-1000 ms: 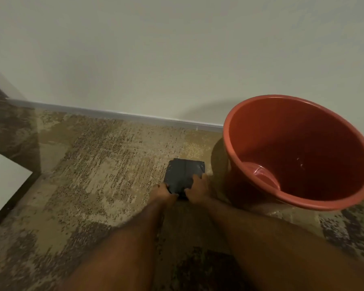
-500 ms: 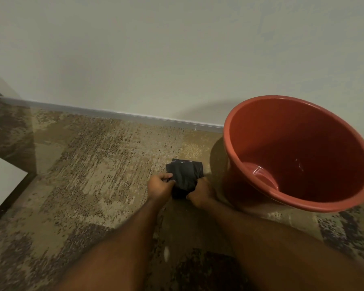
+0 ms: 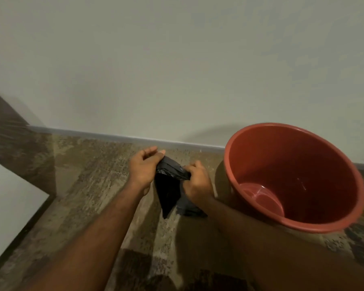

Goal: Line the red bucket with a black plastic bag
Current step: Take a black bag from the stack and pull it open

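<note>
A folded black plastic bag [image 3: 170,185] hangs between my two hands, lifted off the floor, with its lower part drooping loose. My left hand [image 3: 143,168] pinches the bag's upper left edge, fingers partly spread. My right hand [image 3: 196,182] grips its upper right side. The red bucket [image 3: 298,225] stands on the floor just right of my right hand. It is upright and holds nothing; its inside bottom shows.
A plain wall with a grey skirting [image 3: 105,136] runs behind the hands. The patterned brown carpet [image 3: 88,185] covers the floor. A white panel with a dark edge [image 3: 11,198] lies at the left.
Both hands lifted the folded bag off the carpet and raised it. The bag has begun to unfold, its lower part now hanging down. The view tilted upward toward the wall.
</note>
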The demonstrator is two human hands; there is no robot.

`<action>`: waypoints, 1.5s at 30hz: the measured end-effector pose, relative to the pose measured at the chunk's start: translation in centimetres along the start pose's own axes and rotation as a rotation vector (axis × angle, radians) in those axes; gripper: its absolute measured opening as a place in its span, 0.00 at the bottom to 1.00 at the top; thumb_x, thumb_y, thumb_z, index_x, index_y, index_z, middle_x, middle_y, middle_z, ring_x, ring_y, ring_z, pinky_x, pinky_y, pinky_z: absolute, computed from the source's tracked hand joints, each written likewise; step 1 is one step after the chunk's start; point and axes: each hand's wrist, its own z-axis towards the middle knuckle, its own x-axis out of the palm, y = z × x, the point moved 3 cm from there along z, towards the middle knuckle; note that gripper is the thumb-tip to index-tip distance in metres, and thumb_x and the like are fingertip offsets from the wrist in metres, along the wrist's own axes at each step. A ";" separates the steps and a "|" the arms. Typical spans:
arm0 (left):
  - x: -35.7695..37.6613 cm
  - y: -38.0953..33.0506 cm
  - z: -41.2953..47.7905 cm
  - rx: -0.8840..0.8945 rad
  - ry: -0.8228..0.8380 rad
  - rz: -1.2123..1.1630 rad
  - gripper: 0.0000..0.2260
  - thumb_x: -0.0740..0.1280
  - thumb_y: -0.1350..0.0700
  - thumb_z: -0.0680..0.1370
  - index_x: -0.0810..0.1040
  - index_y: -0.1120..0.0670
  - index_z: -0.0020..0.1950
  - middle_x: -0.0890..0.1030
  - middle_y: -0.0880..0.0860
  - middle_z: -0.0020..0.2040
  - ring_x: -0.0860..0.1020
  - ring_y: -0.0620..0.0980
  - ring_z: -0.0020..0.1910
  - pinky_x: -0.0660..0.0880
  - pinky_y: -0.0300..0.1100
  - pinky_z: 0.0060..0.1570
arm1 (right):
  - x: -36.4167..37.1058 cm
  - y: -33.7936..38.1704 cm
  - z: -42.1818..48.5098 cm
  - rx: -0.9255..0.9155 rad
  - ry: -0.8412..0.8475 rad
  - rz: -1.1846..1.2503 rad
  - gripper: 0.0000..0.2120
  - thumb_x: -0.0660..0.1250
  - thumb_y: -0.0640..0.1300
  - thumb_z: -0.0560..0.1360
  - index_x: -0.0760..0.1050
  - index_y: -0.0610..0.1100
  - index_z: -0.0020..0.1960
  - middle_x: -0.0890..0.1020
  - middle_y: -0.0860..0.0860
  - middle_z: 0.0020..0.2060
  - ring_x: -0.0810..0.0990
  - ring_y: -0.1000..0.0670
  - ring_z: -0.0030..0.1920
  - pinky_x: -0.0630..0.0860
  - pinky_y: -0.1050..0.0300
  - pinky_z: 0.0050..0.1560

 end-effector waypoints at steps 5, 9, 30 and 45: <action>-3.2 -7.7 -0.9 0.146 0.191 0.085 0.22 0.71 0.40 0.73 0.79 0.52 0.61 0.85 0.50 0.54 0.83 0.46 0.54 0.78 0.43 0.54 | -6.3 7.2 2.3 -0.152 -0.021 0.121 0.04 0.68 0.35 0.72 0.80 0.42 0.41 0.80 0.49 0.40 0.76 0.54 0.39 0.72 0.57 0.42; -2.5 -11.7 -2.6 0.309 0.500 0.492 0.29 0.79 0.41 0.63 0.79 0.45 0.62 0.84 0.48 0.58 0.81 0.47 0.58 0.78 0.45 0.58 | -12.0 10.6 3.3 -0.186 0.067 0.242 0.11 0.68 0.36 0.72 0.77 0.46 0.33 0.78 0.52 0.29 0.76 0.57 0.31 0.72 0.59 0.36; -1.1 -17.6 -3.3 0.413 0.028 0.363 0.17 0.64 0.53 0.80 0.77 0.62 0.37 0.74 0.59 0.33 0.71 0.52 0.34 0.69 0.50 0.38 | -19.2 10.5 1.3 -0.034 0.007 0.667 0.11 0.66 0.41 0.78 0.82 0.34 0.45 0.82 0.41 0.40 0.79 0.47 0.41 0.77 0.53 0.46; 1.5 -19.5 -3.1 0.016 0.356 0.307 0.30 0.59 0.27 0.73 0.81 0.51 0.55 0.84 0.51 0.49 0.83 0.51 0.47 0.77 0.45 0.44 | -18.8 12.6 1.1 -0.170 0.025 0.648 0.07 0.67 0.33 0.76 0.81 0.43 0.47 0.78 0.41 0.40 0.76 0.46 0.42 0.75 0.51 0.49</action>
